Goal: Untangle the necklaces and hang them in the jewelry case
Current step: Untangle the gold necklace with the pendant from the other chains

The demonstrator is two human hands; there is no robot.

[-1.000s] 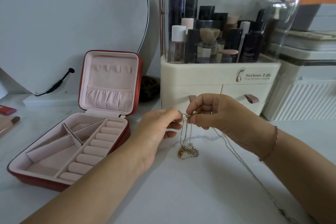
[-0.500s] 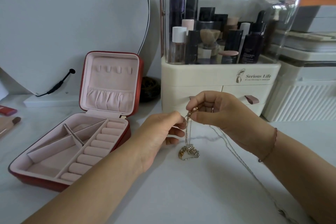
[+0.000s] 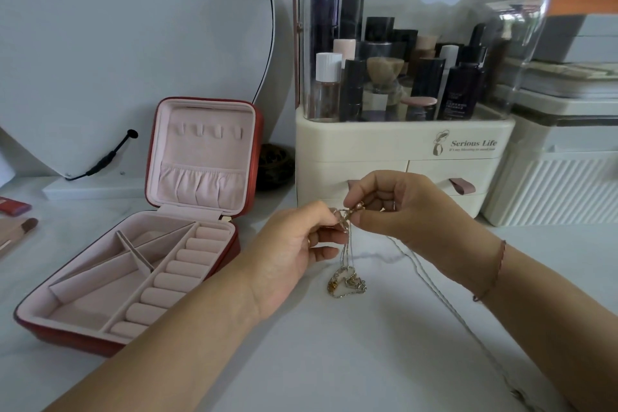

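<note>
Untangling in progress: left hand (image 3: 301,241) and right hand (image 3: 398,207) each hold a pinching grip on the knotted necklaces (image 3: 346,281) above the bench (image 3: 334,361); separating strands must precede hanging in the open jewelry case (image 3: 200,157).

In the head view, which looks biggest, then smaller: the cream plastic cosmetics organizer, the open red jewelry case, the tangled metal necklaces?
1. cream plastic cosmetics organizer
2. open red jewelry case, nearer the camera, so the gap is unsure
3. tangled metal necklaces, far smallest
</note>
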